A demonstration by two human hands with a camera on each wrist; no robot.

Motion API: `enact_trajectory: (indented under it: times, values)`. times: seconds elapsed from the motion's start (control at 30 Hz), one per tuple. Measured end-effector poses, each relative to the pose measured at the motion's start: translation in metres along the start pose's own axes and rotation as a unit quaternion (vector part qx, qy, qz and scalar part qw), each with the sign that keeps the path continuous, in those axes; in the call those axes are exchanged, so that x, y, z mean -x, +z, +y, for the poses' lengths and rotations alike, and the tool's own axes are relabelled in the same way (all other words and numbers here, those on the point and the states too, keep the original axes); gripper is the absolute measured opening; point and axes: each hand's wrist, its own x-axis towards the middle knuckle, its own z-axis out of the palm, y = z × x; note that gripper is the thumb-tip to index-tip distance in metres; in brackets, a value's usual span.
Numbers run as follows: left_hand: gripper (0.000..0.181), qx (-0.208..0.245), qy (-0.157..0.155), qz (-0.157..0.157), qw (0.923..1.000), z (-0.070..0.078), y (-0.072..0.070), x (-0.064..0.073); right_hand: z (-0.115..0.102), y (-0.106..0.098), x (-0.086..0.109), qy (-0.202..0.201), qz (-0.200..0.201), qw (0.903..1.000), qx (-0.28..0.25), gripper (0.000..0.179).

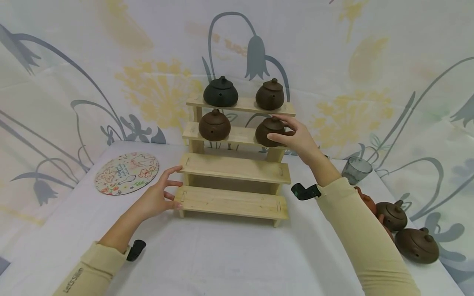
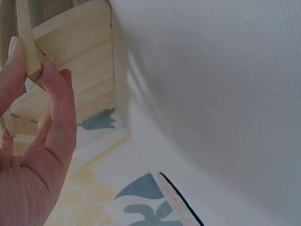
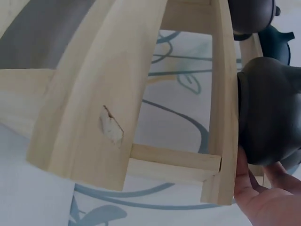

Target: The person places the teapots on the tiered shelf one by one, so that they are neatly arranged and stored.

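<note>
Right hand has fingers and thumb curled round a brown teapot, pot at right end of shelf's second step from top. Left hand grips left end of the wooden shelf at its lower steps, 8 o'clock from that pot. Also from it: second brown teapot at 9, black teapot at 10, third brown teapot at 12, glass at 4. Round mat at 10 o'clock from left hand.
</note>
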Motion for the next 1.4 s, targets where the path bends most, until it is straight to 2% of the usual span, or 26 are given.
enact_trajectory:
  times: [0.27, 0.53, 0.93, 1.3, 1.4]
  values:
    - [0.101, 0.006, 0.004, -0.004, 1.0, 0.002, 0.001, 0.0, 0.006, -0.005, 0.013, -0.022, 0.028, 0.9994, -0.005, 0.063]
    - [0.101, 0.005, -0.003, -0.003, 1.0, 0.005, -0.001, 0.001, 0.013, -0.017, 0.041, -0.038, 0.073, 0.9965, -0.013, 0.057]
    - [0.102, 0.005, -0.002, -0.003, 1.0, 0.003, -0.001, 0.001, 0.039, -0.034, 0.08, -0.061, 0.131, 0.9893, -0.022, 0.047]
    - [0.101, 0.001, 0.005, -0.003, 1.0, 0.004, -0.001, 0.002, 0.058, -0.047, 0.11, -0.055, 0.156, 0.9861, 0.008, 0.048]
    - [0.101, 0.005, 0.007, -0.004, 1.0, 0.003, -0.001, 0.002, 0.062, -0.05, 0.119, -0.043, 0.163, 0.9853, 0.028, 0.048]
